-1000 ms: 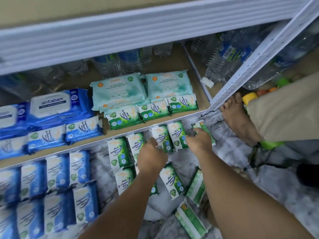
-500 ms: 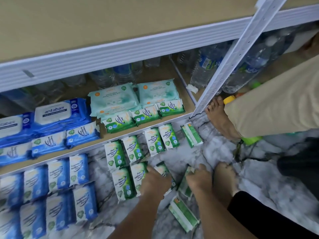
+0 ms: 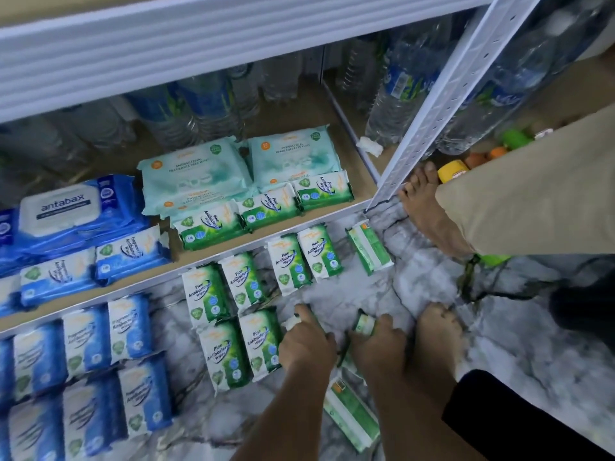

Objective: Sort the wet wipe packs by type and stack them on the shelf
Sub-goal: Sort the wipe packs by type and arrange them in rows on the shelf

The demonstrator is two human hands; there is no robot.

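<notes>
**Both hands down on green packs at floor level**

Clasps a soft green pack (image 3: 291, 322) in the left hand (image 3: 306, 344), fingers curled over it, only its crimped white end showing past the knuckles; grips a second green pack (image 3: 364, 324) in the right hand (image 3: 376, 349), glossy film end poking out above the curled fingers; both held low over the marble floor (image 3: 416, 287), pale, grey-veined and shiny

Just left of the left hand, two flat pillow-shaped pine packs (image 3: 224, 354) side by side, labels up, white fading into green; beyond those, a slanted row of four more (image 3: 288, 264) just short of the shelf lip; a lone green pack (image 3: 367, 249) near the foot of the upright; another long pack (image 3: 352, 410) beside the right forearm; further left on the floor, blue packs (image 3: 129, 324) of the same shape, laid in rows

On the shelf (image 3: 256, 245), a tan board with a white metal lip, three green packs (image 3: 269, 207) along the front edge; behind them two larger pale teal packs (image 3: 194, 174), puffy and crinkled; to the left a plump blue antabax pack (image 3: 76, 211) with a white panel on top, smaller blue packs (image 3: 131, 251) in front of it; ribbed clear water bottles (image 3: 206, 111) standing at the back

At the right, a white perforated steel upright (image 3: 449, 94); own bare foot (image 3: 436, 337) just beside the right hand; another person's bare foot (image 3: 429, 211) and beige trouser leg (image 3: 532, 194) by the upright's base
</notes>
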